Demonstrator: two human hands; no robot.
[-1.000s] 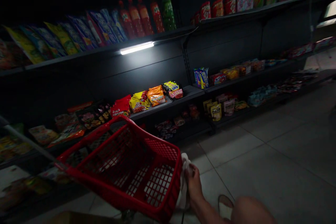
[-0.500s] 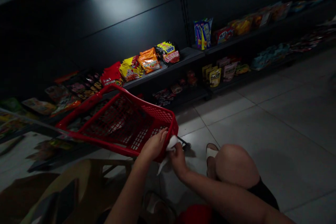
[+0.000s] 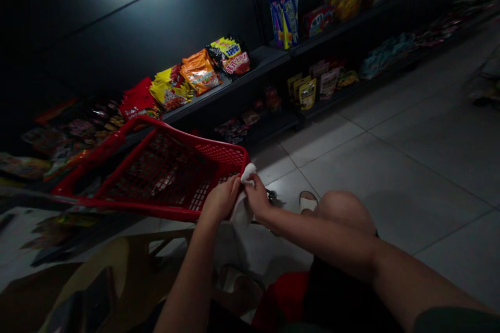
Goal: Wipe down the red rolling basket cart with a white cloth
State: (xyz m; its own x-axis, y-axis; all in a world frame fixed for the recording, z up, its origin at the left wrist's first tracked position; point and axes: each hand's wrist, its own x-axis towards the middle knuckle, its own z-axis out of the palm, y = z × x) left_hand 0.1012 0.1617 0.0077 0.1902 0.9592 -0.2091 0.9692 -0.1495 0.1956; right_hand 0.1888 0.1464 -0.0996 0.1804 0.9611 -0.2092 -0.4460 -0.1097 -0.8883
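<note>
White cloth (image 3: 242, 207) is held by both hands at the near corner of a red plastic shopping basket (image 3: 222, 153), with its top end bunched against the basket's rim and its lower part hanging free. A narrow grip is formed by the right hand (image 3: 257, 199), with the fingers pinched on the upper fold of the cloth. The left hand (image 3: 220, 200) is closed on the cloth's other side, with its fingers curled just beside the rim. The basket is tilted, with its far side toward the shelving.

A bent knee (image 3: 344, 213) is seen to the right of the hands, and black shorts (image 3: 332, 291) and a red fabric (image 3: 285, 296) lie below them. A white slipper (image 3: 308, 200) rests on the grey floor tiles (image 3: 390, 166) just past the knee. A tan stool (image 3: 94, 265) is seen at the lower left. Dark metal store shelving (image 3: 156, 36) runs along the far side of the floor, stocked with snack packets. Among them, an orange bag (image 3: 200, 72) and a blue-and-yellow pack (image 3: 284, 18) are stood on the shelves.
</note>
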